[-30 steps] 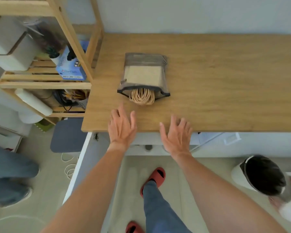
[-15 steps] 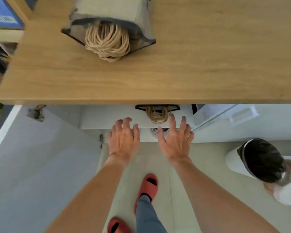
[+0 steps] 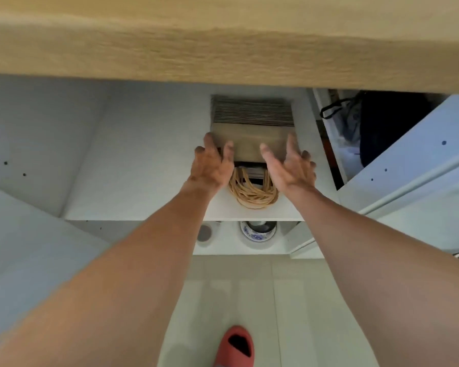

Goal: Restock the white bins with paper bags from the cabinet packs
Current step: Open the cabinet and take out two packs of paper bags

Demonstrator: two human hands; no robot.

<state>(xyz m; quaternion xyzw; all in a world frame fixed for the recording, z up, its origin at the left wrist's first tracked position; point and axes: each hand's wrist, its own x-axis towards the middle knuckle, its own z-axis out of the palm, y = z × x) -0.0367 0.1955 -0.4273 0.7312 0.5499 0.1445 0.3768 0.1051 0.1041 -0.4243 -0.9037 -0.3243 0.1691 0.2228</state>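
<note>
Now both hands spread-fingered at near corners of paper bag pack [image 3: 252,128] on cabinet shelf [image 3: 143,181]: left hand [image 3: 211,165] at left corner, right hand [image 3: 289,165] at right, neither gripping. Twine handles [image 3: 252,192] between wrists; bare shelf left of left hand; wooden surface [image 3: 223,43] edge overhead.

Worktop [image 3: 223,43] blurred; sandal [image 3: 235,348] cut off
</note>
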